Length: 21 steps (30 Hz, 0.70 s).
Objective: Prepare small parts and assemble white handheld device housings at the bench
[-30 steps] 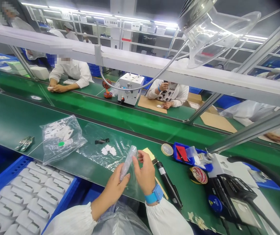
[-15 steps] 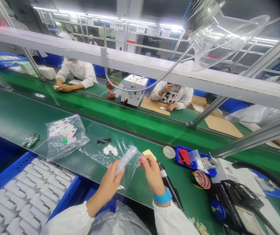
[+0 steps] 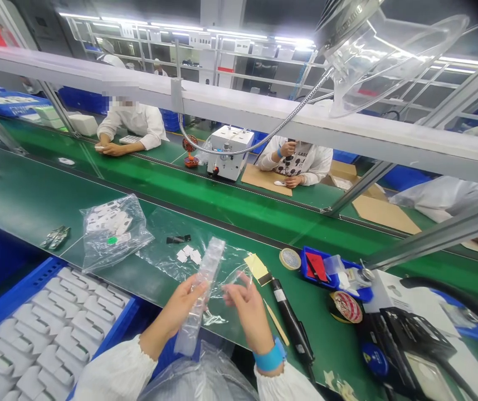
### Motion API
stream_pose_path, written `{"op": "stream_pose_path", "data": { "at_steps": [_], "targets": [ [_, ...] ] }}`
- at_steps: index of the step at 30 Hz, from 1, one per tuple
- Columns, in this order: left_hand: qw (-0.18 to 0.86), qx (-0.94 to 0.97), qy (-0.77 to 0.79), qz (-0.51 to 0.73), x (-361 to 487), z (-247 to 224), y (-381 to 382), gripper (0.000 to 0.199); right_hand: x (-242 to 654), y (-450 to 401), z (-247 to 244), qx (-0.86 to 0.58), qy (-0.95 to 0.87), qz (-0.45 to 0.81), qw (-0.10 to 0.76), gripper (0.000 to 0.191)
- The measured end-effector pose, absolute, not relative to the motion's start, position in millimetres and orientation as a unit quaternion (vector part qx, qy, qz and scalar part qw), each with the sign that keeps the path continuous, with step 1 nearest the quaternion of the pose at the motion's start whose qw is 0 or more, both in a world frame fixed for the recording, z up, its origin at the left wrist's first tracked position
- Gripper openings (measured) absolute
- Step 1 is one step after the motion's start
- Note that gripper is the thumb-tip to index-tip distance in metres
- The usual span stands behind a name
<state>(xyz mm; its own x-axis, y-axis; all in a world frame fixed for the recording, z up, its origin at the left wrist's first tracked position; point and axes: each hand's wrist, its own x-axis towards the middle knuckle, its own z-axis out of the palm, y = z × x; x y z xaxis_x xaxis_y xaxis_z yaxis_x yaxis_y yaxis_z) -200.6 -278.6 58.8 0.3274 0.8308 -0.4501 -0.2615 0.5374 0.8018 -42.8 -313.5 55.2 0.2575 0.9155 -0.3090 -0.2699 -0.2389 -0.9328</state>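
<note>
My left hand (image 3: 179, 305) is closed around a long strip of clear plastic (image 3: 200, 312) marked off in small pockets, tilted over the bench's front edge. Just to its right, my right hand (image 3: 245, 306) has bent fingers pinching thin clear plastic bag film (image 3: 235, 268); the exact grip is partly lost in the see-through film. Behind my hands, small white square pieces (image 3: 189, 254) and a black strip (image 3: 178, 239) lie on a flat clear plastic sheet (image 3: 155, 257). Farther left is a clear bag of white parts (image 3: 111, 220).
A blue crate of white housings (image 3: 50, 328) stands at lower left. On the right lie yellow sticky notes (image 3: 257, 267), a black electric screwdriver (image 3: 291, 317), a tape roll (image 3: 289, 259) and a blue tray (image 3: 335, 273). A clear lamp shade (image 3: 389, 61) hangs above. Co-workers sit opposite.
The plastic strip has swung more upright and now hangs lower, showing its full length. My right hand has shifted slightly left and down, uncovering a thin wooden stick beside the screwdriver.
</note>
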Motion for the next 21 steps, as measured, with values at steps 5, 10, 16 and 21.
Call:
{"op": "stream_pose_path", "data": {
  "at_steps": [5,10,16,21],
  "targets": [
    [0.784,0.291,0.412,0.361,-210,50,-276,0.038,-35,-312,69,-0.558,-0.315,0.556,0.529,0.047],
    [0.780,0.312,0.405,0.362,-202,36,-277,0.060,-45,-314,86,-0.559,-0.372,0.555,0.491,0.048],
    [0.808,0.286,0.373,0.355,-191,33,-281,0.052,-49,-317,89,-0.597,-0.411,0.508,0.466,0.050],
    [0.838,0.216,0.353,0.355,-205,34,-277,0.041,-32,-314,87,-0.625,-0.402,0.457,0.490,0.053]
  ]
}}
